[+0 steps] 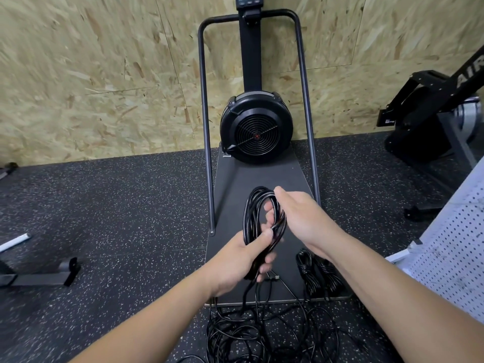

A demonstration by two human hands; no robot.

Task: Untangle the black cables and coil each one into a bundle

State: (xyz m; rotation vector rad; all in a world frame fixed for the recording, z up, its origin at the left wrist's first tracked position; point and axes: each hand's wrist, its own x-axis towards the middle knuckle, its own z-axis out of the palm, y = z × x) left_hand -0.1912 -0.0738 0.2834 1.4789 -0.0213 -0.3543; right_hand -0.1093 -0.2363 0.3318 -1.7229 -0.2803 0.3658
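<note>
Cable loops [258, 210] rise from the left hand [242, 260], whose fingers and thumb curl round the lower end of the coil above the black platform [264, 174] of a fan-wheel exercise machine [256, 132]. The right hand [296, 216] holds the upper side of the coil, thumb over the top, fingers curled through it. Two finished bundles [318, 273] lie on the platform near the right wrist. Loose tangled cables [262, 334] spread over the speckled rubber floor [117, 218] below.

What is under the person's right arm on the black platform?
Two coiled cable bundles lie side by side on the black platform under the right arm. The arm covers their upper ends, so how those finish cannot be seen.
</note>
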